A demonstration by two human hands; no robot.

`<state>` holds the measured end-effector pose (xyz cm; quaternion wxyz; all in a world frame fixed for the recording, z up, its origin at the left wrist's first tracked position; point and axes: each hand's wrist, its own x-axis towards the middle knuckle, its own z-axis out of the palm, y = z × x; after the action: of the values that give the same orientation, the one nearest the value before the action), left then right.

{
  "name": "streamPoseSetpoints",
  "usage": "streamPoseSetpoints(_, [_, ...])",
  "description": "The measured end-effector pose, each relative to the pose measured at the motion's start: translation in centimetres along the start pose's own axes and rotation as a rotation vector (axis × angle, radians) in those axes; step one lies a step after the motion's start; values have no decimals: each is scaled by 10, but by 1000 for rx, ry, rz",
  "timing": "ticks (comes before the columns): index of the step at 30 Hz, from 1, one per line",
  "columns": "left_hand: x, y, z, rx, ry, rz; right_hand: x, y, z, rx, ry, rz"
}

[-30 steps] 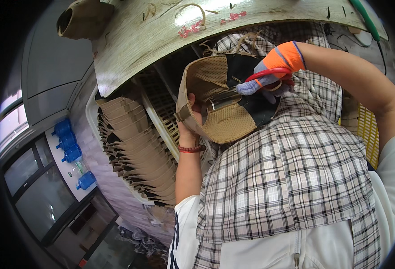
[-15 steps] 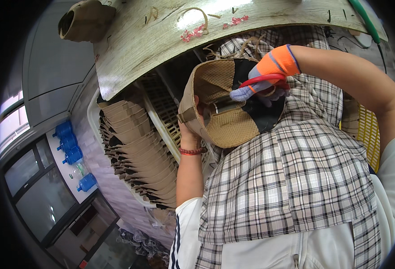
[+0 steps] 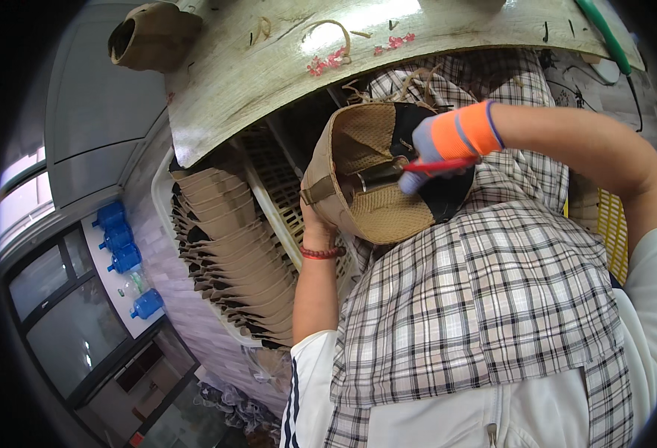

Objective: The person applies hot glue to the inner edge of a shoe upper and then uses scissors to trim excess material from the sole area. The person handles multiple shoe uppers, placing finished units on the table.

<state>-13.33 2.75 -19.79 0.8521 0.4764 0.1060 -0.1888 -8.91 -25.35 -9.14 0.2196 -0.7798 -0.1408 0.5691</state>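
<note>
Left hand [image 3: 316, 222] grips cap [image 3: 330, 196]; right of it, right hand [image 3: 424, 143] holds red-handled scissors [image 3: 451, 164] (a slip could nick lining [image 3: 392, 213]).

Daylight glares white through the window [image 3: 26, 203] at left; the tabletop [image 3: 268, 82] throws back a bright patch, with deep shadow beneath it. The gloved right hand [image 3: 434, 149] is slightly blurred. Straight edges bow toward black, vignetted corners.
</note>
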Motion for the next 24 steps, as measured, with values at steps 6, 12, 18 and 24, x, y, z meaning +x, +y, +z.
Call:
streamPoseSetpoints(6, [-20,21,20,431,-51,163,-19,67,24,-90,232,-343])
streamPoseSetpoints(12, [-44,187,132,1619,-287,971,-35,161,63,138,433,-495])
streamPoseSetpoints(18, [1,258,258,2153,-576,1734,-16,180,77,577,425,-531])
streamPoseSetpoints(24, [107,237,365,1965,-897,2089,-13,181,83,610,520,-882])
